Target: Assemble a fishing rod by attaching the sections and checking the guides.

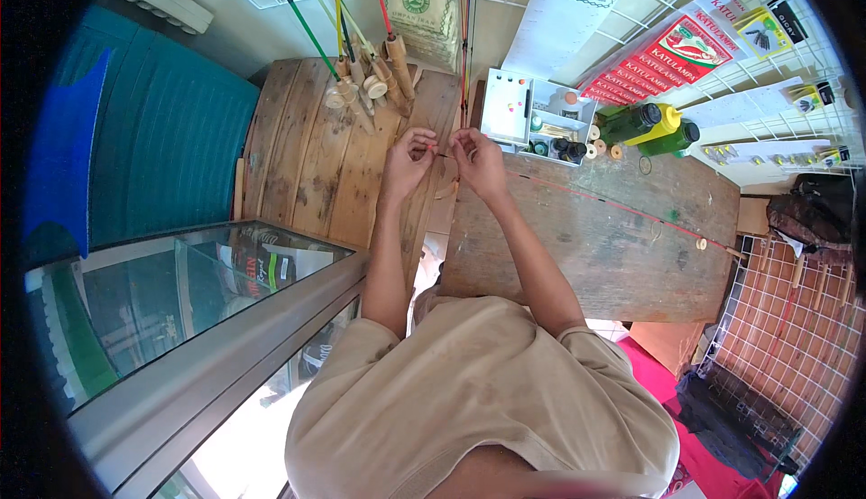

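A thin red fishing rod (595, 198) runs from between my hands to the right across the darker table, ending in a handle with a small pale wooden disc (701, 244). My right hand (478, 163) is closed in a pinch on the thin end of this rod. Just left of it, my left hand (409, 165) pinches the rod's tip, where a small red bit (433, 149) shows at the fingertips. A short dark stretch of the rod shows between the two hands. Fine details at the fingertips are too small to make out.
Upright fishing rods with wooden handles (393, 66) stand at the back left of the plank table (302, 152). A white open box (550, 149) of small items, wooden spools (615, 152) and dark green bottles (672, 138) sit at the back right. A glass case (216, 318) borders my left.
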Tool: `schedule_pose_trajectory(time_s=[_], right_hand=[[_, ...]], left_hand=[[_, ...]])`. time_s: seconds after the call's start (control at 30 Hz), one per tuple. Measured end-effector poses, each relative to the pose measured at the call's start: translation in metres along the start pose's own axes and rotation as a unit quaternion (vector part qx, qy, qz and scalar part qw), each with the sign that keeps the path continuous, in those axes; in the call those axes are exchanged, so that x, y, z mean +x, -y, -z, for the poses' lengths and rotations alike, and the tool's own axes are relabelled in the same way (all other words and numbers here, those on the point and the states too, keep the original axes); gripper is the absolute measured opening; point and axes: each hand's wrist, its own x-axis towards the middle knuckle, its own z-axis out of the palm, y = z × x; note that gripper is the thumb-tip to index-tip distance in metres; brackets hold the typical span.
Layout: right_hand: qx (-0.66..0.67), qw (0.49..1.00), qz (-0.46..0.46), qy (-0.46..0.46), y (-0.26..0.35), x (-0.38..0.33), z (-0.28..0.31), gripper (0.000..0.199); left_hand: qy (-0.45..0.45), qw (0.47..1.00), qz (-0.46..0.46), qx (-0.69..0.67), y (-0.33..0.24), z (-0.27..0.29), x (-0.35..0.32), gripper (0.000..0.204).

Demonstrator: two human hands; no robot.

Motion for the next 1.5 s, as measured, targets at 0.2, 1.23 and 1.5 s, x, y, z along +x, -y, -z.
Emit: schedule_pose_trajectory(time_s=[0.2, 1.23, 1.5], right_hand=[[-0.016, 0.998, 0.032, -0.055, 0.001, 0.005, 0.016, 0.006], [0.259, 0.962, -0.037, -0.077, -0.016, 0.011, 0.064, 0.011], [0.255, 0.962, -0.033, -0.095, -0.019, 0.010, 0.072, 0.012]], left_hand=[[0.017, 0.996, -0.006, 0.088, -0.011, 0.000, -0.001, 0.019], [0.046, 0.950, -0.052, 0.305, -0.043, -0.012, -0.006, 0.033], [0.013, 0.978, -0.036, 0.204, -0.020, -0.009, -0.005, 0.027]])
